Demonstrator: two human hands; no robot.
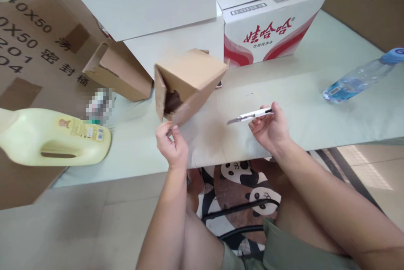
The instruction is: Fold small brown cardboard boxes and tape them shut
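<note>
My left hand (pixel 173 144) pinches the lower near edge of a small brown cardboard box (pixel 192 72). The box is tilted, its near end is open, and something dark shows inside that I cannot make out. To the right, my right hand (pixel 271 129) is closed around a white utility knife (pixel 256 113). Its blade is out and points left toward the box, without touching it. Both hands are above the front part of a table covered in pale green cloth (pixel 303 89).
A pale yellow jug (pixel 59 137) lies at the left, beside another cardboard box (pixel 123 72). White cartons (pixel 268 30) are stacked at the back. At the right a plastic water bottle (pixel 353 78) is on the table. Large brown cartons (pixel 28 51) stand at the left.
</note>
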